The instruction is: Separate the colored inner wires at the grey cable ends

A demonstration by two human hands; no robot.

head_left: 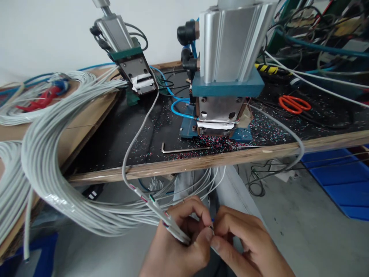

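1. The grey cable ends (170, 225) lie in the left hand (175, 246), coming in from 10 o'clock out of the big cable bundle (52, 154).
2. The left hand is clenched around these ends. The right hand (248, 246) pinches one thin wire tip at 9 o'clock of itself, fingertips touching the left ones.
3. At 12 o'clock stands the desk (121, 127) with a pneumatic press (227, 77), coloured scraps, a hex key (184, 149) and orange scissors (294, 104).
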